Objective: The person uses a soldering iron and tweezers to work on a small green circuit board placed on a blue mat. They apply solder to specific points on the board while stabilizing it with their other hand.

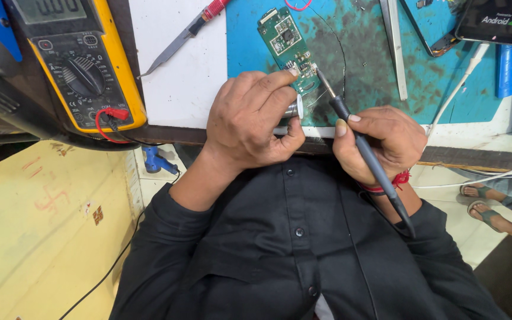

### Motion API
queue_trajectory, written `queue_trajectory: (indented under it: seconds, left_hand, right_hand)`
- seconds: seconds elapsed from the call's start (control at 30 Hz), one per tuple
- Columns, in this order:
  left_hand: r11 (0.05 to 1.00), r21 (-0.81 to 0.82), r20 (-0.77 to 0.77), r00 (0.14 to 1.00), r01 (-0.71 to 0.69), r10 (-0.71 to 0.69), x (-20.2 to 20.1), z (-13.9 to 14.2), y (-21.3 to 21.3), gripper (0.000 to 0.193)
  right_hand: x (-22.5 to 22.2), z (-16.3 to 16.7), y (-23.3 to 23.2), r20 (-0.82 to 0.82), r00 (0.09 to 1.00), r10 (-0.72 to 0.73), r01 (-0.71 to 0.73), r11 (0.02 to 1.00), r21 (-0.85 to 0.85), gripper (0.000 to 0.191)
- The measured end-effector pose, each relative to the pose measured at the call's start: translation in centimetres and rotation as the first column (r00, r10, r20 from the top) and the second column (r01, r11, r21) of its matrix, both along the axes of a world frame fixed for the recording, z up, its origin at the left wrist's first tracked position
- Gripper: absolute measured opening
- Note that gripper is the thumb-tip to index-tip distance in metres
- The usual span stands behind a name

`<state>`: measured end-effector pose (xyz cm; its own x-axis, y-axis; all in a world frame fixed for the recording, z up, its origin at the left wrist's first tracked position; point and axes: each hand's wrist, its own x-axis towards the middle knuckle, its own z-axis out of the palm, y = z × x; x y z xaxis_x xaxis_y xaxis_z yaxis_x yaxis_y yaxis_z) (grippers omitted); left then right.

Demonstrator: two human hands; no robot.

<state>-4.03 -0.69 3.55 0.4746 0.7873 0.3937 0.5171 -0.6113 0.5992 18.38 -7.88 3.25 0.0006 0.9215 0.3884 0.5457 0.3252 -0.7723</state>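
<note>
Here, the right hand [380, 142], closed pen-style around the soldering iron [365, 157], points its long axis far-left at the green circuit board [288, 44], where the left hand [253, 121] pinches a solder spool [294, 108].

You get a bright, evenly lit view with soft, diffuse light and no hard shadows. The hands cast only a faint shade on the teal mat [374, 65] beneath them. The white board [179, 71] on the tabletop runs close to overexposed, and the phone screen [499, 21] at the top right carries a mild sheen. Focus is sharp on the green circuit board [284, 37]. The black shirt [291, 249] swallows detail. You see wide-angle stretching toward the edges, where the yellow multimeter [75, 59] leans.
</note>
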Motion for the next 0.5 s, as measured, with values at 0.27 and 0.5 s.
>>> queue_trajectory:
  seconds: [0.27,0.5]
  left_hand:
    - [1.0,0.006,0.006,1.0,-0.001,0.001,0.02,-0.1,0.01,0.027]
    - [1.0,0.003,0.005,1.0,-0.002,0.002,0.02,-0.06,0.02,0.027]
  right_hand:
    - [0.12,0.04,-0.06,0.009,1.0,0.006,-0.006,1.0,-0.009,0.021]
    - [0.08,0.02,-0.1,0.004,1.0,0.0,0.0,1.0,-0.013,0.02]
